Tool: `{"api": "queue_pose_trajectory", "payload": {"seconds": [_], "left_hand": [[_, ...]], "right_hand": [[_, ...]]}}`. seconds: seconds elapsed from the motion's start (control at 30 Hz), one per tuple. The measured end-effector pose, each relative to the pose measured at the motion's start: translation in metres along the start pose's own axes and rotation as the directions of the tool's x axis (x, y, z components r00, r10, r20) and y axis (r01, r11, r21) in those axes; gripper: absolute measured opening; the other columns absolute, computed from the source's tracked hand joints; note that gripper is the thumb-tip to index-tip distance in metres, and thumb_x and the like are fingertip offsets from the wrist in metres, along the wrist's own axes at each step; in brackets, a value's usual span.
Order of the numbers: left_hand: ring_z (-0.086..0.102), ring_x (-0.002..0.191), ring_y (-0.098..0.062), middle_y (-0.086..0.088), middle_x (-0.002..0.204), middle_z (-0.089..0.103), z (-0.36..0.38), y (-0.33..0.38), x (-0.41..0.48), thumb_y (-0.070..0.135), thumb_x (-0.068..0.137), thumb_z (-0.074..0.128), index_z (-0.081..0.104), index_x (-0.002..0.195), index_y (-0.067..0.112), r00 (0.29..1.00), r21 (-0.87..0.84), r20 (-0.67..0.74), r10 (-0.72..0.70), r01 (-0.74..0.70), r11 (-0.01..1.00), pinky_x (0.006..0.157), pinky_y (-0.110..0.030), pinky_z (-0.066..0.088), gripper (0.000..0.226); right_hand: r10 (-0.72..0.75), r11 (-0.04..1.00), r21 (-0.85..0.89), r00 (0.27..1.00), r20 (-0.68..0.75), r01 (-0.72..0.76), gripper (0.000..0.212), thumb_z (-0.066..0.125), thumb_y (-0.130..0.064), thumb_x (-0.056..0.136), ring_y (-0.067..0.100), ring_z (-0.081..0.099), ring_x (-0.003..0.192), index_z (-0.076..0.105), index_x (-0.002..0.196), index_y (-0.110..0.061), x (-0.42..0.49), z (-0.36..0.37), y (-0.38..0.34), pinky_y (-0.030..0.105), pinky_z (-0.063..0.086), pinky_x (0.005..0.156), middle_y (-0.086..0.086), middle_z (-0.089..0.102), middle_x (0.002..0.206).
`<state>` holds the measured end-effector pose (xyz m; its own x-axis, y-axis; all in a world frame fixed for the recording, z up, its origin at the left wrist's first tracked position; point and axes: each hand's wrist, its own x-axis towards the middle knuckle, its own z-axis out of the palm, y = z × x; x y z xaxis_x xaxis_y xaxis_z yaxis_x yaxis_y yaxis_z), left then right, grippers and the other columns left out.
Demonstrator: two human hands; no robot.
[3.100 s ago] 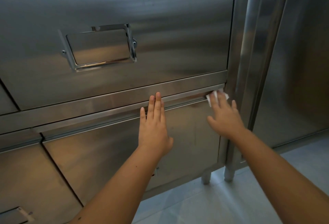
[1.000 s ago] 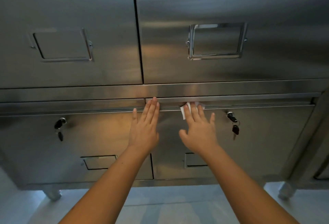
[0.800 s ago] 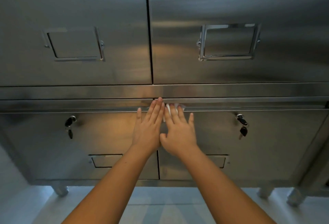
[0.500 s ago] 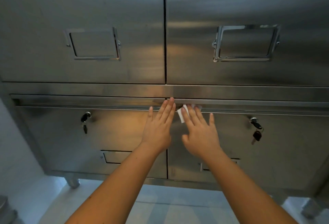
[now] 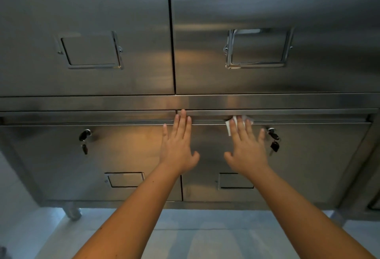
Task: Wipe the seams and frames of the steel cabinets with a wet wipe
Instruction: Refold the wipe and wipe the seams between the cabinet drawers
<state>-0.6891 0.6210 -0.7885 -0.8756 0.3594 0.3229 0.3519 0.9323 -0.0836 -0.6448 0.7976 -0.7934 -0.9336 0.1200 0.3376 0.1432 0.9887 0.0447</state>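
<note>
Two bare hands lie flat against the front of a steel cabinet, both arms reaching up from the near edge of the view. The left hand has its fingers straight and close together and holds nothing; the fingertips reach the horizontal frame rail just where the vertical seam between the two lower doors meets it. The right hand is to its right, apart from it, with straight, slightly spread fingers pressing a white wet wipe against the narrow channel under the rail, along the top edge of the lower right door. The wipe shows only at the fingertips and on their left side. Just right of that hand a bunch of keys hangs from a lock; another key hangs in the lower left door. Above the rail, two upper doors each carry a rectangular metal label frame. Below, a round cabinet foot stands on the pale floor.
</note>
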Motion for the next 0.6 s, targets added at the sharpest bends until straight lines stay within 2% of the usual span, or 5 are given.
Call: {"api": "queue_pose_trajectory", "payload": {"seconds": [0.17,0.3,0.43,0.53,0.6], "left_hand": [[-0.03,0.137,-0.022,-0.004,0.141,-0.04,-0.005,0.013,-0.004,0.046,0.091,0.042,-0.025,0.142,0.015,0.999,-0.024,-0.044,-0.018,0.017,1.0,0.11,-0.049,-0.012,0.09],[-0.036,0.13,-0.019,-0.001,0.14,-0.04,-0.005,0.028,-0.008,0.037,0.092,0.043,-0.029,0.135,0.018,0.994,-0.096,-0.096,0.045,-0.055,0.994,0.108,-0.045,-0.015,0.086],[-0.033,0.13,-0.019,0.003,0.144,-0.031,-0.002,0.039,-0.014,0.027,0.089,0.05,-0.018,0.139,0.019,0.973,-0.185,-0.212,0.09,-0.13,0.974,0.104,-0.044,-0.017,0.084],[-0.036,0.128,-0.018,0.004,0.141,-0.036,0.005,0.04,-0.016,0.027,0.091,0.047,-0.022,0.137,0.021,0.977,-0.147,-0.187,0.105,-0.134,0.98,0.103,-0.043,-0.018,0.084],[-0.018,0.137,-0.023,-0.002,0.15,-0.018,0.007,0.041,-0.016,0.026,0.083,0.061,-0.006,0.143,0.016,0.96,-0.119,-0.253,0.123,-0.157,0.98,0.106,-0.047,-0.006,0.091]], "right_hand": [[-0.029,0.999,0.022,1.0,0.012,0.029,0.084,0.04,-0.041,0.091,0.022,-0.016,0.143,-0.019,0.146,-0.018,-0.002,0.0,0.01,0.057,-0.006,0.111,0.001,-0.024,0.154],[-0.083,0.997,0.012,0.996,0.012,0.083,0.08,0.041,-0.039,0.092,0.021,-0.012,0.144,-0.011,0.148,-0.018,-0.008,-0.004,0.015,0.056,-0.005,0.111,-0.001,-0.021,0.155],[-0.129,0.992,-0.017,0.986,-0.107,0.128,0.085,0.071,-0.03,0.072,0.033,0.025,0.14,0.031,0.145,-0.01,-0.018,0.003,0.02,0.066,0.019,0.104,0.009,0.023,0.154],[-0.129,0.991,-0.04,0.987,-0.1,0.125,0.086,0.069,-0.032,0.074,0.033,0.019,0.141,0.026,0.146,-0.012,-0.024,0.007,0.021,0.064,0.017,0.106,0.008,0.017,0.155],[-0.137,0.99,-0.059,0.981,-0.138,0.13,0.09,0.08,-0.03,0.058,0.036,0.039,0.132,0.045,0.138,-0.008,-0.027,0.007,0.023,0.066,0.031,0.095,0.012,0.038,0.147]]}}
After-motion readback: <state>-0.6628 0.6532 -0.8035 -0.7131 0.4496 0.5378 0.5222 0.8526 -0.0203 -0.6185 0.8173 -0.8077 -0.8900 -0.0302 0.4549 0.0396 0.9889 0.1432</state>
